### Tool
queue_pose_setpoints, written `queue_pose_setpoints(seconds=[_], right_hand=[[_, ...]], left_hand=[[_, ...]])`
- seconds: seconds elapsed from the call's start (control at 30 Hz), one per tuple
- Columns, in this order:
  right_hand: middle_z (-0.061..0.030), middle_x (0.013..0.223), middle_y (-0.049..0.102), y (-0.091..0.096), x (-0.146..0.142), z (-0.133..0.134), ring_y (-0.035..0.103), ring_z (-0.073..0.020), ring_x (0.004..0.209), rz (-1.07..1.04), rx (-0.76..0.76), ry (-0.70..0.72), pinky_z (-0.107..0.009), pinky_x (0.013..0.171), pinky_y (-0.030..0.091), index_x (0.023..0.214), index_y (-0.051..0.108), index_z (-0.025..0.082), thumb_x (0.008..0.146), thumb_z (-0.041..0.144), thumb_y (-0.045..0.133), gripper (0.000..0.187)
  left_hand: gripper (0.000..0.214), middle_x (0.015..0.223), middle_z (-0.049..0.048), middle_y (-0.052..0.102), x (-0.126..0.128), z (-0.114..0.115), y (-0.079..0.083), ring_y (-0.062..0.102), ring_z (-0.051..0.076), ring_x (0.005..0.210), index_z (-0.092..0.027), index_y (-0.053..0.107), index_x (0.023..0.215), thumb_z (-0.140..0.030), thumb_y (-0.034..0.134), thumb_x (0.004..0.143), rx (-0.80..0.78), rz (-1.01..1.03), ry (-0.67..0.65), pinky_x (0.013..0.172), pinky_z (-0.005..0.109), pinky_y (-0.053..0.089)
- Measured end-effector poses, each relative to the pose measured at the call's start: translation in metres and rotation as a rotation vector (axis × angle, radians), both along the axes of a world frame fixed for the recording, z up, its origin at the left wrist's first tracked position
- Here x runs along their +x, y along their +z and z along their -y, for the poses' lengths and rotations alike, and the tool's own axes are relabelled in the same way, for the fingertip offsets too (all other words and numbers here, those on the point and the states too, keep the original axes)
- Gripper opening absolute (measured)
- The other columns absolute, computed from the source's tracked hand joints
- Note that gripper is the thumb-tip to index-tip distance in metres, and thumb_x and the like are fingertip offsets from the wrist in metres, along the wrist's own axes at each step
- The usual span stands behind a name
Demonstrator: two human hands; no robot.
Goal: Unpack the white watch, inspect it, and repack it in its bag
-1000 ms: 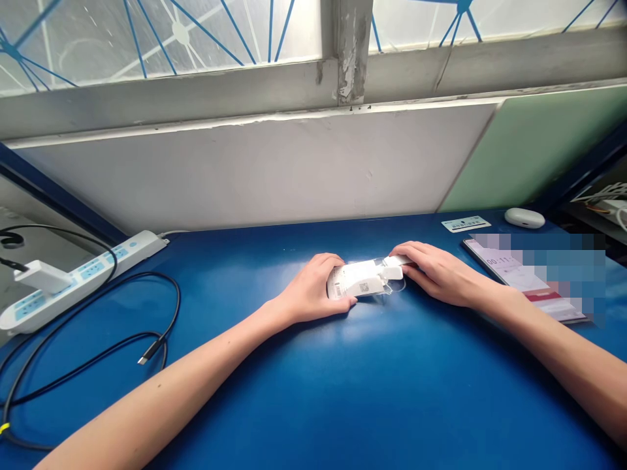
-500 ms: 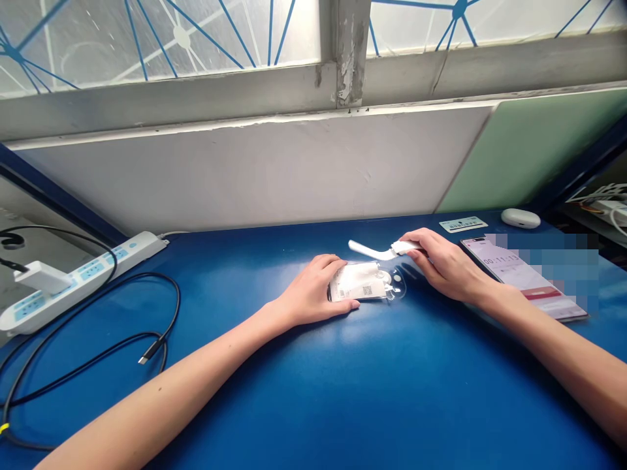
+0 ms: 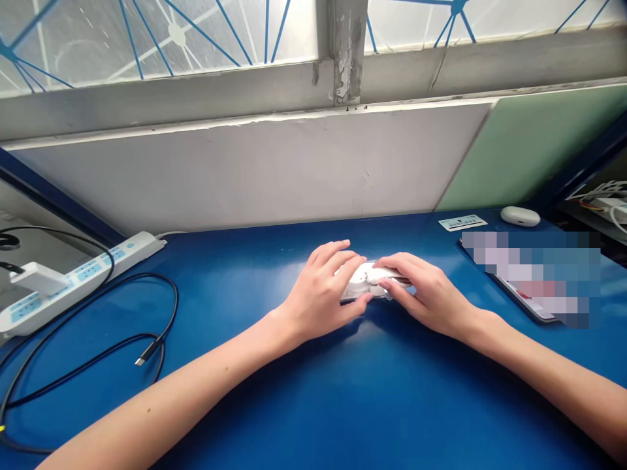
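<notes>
A small clear plastic packet (image 3: pixel 345 298) lies on the blue table between both hands, mostly hidden by them. On top of it rests a slim white piece (image 3: pixel 361 277), whose exact kind I cannot make out. My right hand (image 3: pixel 428 287) pinches this white piece at its right end between thumb and fingers. My left hand (image 3: pixel 321 287) is at the packet's left side with its fingers spread. Its thumb lies along the near edge and its index finger reaches over the far side.
A phone (image 3: pixel 531 303), partly blurred out, lies at the right. Behind it are a card (image 3: pixel 463 223) and a white oval case (image 3: pixel 520 217). At the left stand a power strip (image 3: pixel 88 277) with a white charger (image 3: pixel 42 279) and a looped black cable (image 3: pixel 169 281).
My right hand has brought the white piece down and left onto the packet. My left hand's fingers have lifted and spread apart, and the packet's label is now covered.
</notes>
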State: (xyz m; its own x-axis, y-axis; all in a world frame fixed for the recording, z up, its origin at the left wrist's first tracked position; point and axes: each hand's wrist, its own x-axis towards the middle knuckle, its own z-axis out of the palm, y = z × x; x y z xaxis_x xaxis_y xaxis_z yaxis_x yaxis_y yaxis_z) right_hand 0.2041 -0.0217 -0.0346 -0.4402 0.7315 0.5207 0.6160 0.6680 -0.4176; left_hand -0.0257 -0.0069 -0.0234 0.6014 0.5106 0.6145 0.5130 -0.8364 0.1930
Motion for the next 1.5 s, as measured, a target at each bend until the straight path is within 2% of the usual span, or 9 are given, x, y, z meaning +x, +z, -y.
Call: queue_pose_setpoints(seconds=[0.27, 0.43, 0.53, 0.67, 0.83, 0.97, 1.13, 1.33, 1.5], right_hand=[[-0.0029, 0.086, 0.078, 0.002, 0.0, 0.007, 0.075, -0.0237, 0.074, -0.225, -0.013, -0.105, -0.035, 0.065, 0.059, 0.105, 0.062, 0.028, 0.09, 0.039, 0.066, 0.019], [0.0, 0.072, 0.075, 0.028, -0.002, -0.004, 0.068, -0.0194, 0.057, -0.316, -0.062, -0.041, -0.034, 0.055, 0.056, 0.085, 0.071, 0.028, 0.08, 0.043, 0.076, 0.017], [-0.0008, 0.073, 0.075, 0.047, -0.016, -0.02, 0.069, -0.0218, 0.064, -0.428, -0.125, -0.025, -0.037, 0.059, 0.057, 0.077, 0.075, 0.027, 0.08, 0.048, 0.076, 0.021], [-0.0038, 0.081, 0.074, 0.057, -0.043, -0.041, 0.069, -0.022, 0.072, -0.669, -0.262, -0.013, -0.038, 0.064, 0.058, 0.079, 0.076, 0.025, 0.085, 0.055, 0.068, 0.031], [-0.0093, 0.111, 0.075, 0.049, -0.062, -0.048, 0.071, -0.027, 0.104, -0.871, -0.669, 0.153, -0.043, 0.088, 0.059, 0.112, 0.07, 0.024, 0.093, 0.064, 0.047, 0.05], [-0.0128, 0.123, 0.072, 0.043, -0.061, -0.046, 0.069, -0.0292, 0.113, -0.848, -0.937, 0.235, -0.047, 0.092, 0.058, 0.131, 0.057, 0.023, 0.096, 0.068, 0.028, 0.064], [-0.0128, 0.133, 0.067, 0.043, -0.06, -0.048, 0.066, -0.0297, 0.119, -0.842, -1.074, 0.342, -0.052, 0.099, 0.054, 0.128, 0.058, 0.021, 0.099, 0.057, 0.027, 0.055], [-0.0109, 0.132, 0.068, 0.041, -0.059, -0.052, 0.064, -0.0266, 0.122, -0.908, -1.152, 0.386, -0.049, 0.106, 0.05, 0.118, 0.065, 0.02, 0.099, 0.037, 0.043, 0.033], [-0.0116, 0.124, 0.072, 0.041, -0.06, -0.053, 0.068, -0.025, 0.114, -0.998, -1.214, 0.352, -0.047, 0.106, 0.05, 0.115, 0.066, 0.019, 0.099, 0.036, 0.043, 0.033]], left_hand=[[0.027, 0.12, 0.0128, 0.07, 0.002, 0.0, -0.002, 0.052, 0.032, 0.132, -0.015, 0.065, 0.116, -0.026, 0.045, 0.102, -0.012, -0.093, -0.011, 0.107, 0.052, 0.046], [0.03, 0.1, 0.0077, 0.075, 0.0, -0.004, 0.002, 0.064, 0.027, 0.117, -0.017, 0.068, 0.101, -0.023, 0.039, 0.105, -0.091, -0.005, -0.031, 0.107, 0.047, 0.046], [0.034, 0.099, 0.0092, 0.074, 0.0, -0.006, 0.006, 0.066, 0.025, 0.111, -0.017, 0.068, 0.098, -0.028, 0.036, 0.105, -0.23, 0.151, -0.01, 0.099, 0.042, 0.051], [0.04, 0.089, 0.0066, 0.073, 0.004, -0.005, 0.014, 0.069, 0.021, 0.085, -0.017, 0.068, 0.091, -0.039, 0.038, 0.104, -0.62, 0.371, 0.017, 0.084, 0.037, 0.054], [0.041, 0.084, 0.0084, 0.072, 0.015, 0.004, 0.02, 0.072, 0.022, 0.083, -0.014, 0.065, 0.089, -0.053, 0.053, 0.097, -1.331, 0.677, -0.302, 0.084, 0.037, 0.056], [0.043, 0.086, 0.011, 0.072, 0.02, 0.008, 0.016, 0.073, 0.023, 0.082, -0.011, 0.067, 0.094, -0.054, 0.067, 0.089, -1.648, 0.754, -0.399, 0.084, 0.04, 0.057], [0.036, 0.086, 0.0119, 0.072, 0.022, 0.007, 0.01, 0.074, 0.021, 0.079, -0.009, 0.068, 0.096, -0.044, 0.061, 0.096, -1.721, 0.834, -0.416, 0.082, 0.036, 0.058], [0.036, 0.081, 0.0084, 0.071, 0.021, 0.007, 0.012, 0.073, 0.02, 0.062, -0.013, 0.063, 0.098, -0.043, 0.044, 0.103, -1.777, 0.773, -0.346, 0.058, 0.032, 0.059], [0.037, 0.081, 0.0107, 0.072, 0.022, 0.009, 0.012, 0.075, 0.023, 0.071, -0.01, 0.064, 0.096, -0.043, 0.048, 0.101, -1.776, 0.83, -0.353, 0.071, 0.036, 0.06]])
